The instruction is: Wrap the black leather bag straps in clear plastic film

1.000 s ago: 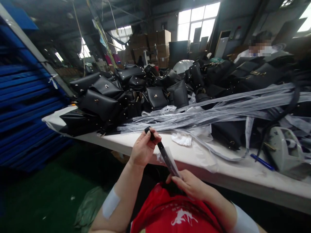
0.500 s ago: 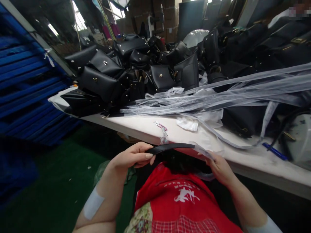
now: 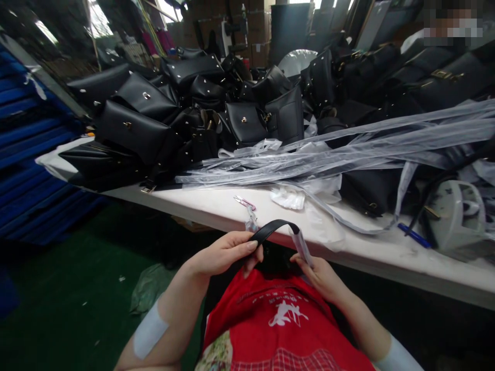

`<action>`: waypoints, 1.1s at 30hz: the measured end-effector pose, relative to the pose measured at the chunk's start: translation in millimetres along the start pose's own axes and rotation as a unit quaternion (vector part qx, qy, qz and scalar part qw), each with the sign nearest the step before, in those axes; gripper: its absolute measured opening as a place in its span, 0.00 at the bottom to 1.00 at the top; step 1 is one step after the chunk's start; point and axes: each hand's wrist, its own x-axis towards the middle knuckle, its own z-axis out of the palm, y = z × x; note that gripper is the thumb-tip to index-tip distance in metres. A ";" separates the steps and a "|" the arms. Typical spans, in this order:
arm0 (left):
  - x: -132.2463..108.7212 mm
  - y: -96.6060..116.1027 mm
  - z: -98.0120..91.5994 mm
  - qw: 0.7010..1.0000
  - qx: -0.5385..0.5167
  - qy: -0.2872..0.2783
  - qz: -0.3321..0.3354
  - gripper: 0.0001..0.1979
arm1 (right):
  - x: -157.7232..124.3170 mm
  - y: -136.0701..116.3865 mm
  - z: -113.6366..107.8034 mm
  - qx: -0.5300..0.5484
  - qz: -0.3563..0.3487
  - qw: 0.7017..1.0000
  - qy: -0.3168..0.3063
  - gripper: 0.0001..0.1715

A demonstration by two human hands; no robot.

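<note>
A black leather strap [image 3: 275,225] arches between my two hands, just in front of the table edge. My left hand [image 3: 235,252] is closed on the strap's left part, thumb on top. A translucent plastic sleeve [image 3: 300,246] covers the strap's right end. Pinched in my right hand [image 3: 319,273] is that sleeve, below where the bare strap goes in. Beyond the strap, small pink-handled thread snips [image 3: 245,202] lie on the white table, with a crumpled scrap of clear plastic beside them.
Black handbags [image 3: 131,131] are heaped along the white table [image 3: 204,201]. Long plastic sleeves [image 3: 328,159] stretch across it to the right. A blue pen [image 3: 414,236] and a white device [image 3: 458,208] are at right. Blue stacked panels [image 3: 23,170] stand left. Another person is partly visible at top right.
My hands have come closer together, the right one moving left and down. The strap, nearly flat before, now bends in an arch. The view has shifted to the right.
</note>
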 end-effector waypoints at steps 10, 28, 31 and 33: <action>56.9 -44.7 57.7 0.990 -0.119 -0.074 -0.015 0.15 | -2.2 -13.3 31.7 -0.036 -0.146 0.988 -0.020 0.17; 47.2 -45.5 82.0 0.920 0.346 -0.161 -0.088 0.19 | -82.0 -28.6 -53.3 0.048 -0.107 0.993 0.031 0.13; 46.1 -48.8 79.5 0.919 0.343 -0.177 -0.077 0.19 | -80.9 -27.5 -55.2 0.056 -0.113 0.992 -0.010 0.14; 44.4 -50.4 77.0 0.921 0.335 -0.186 -0.070 0.18 | -80.2 -24.9 -55.6 0.064 -0.119 0.991 -0.022 0.14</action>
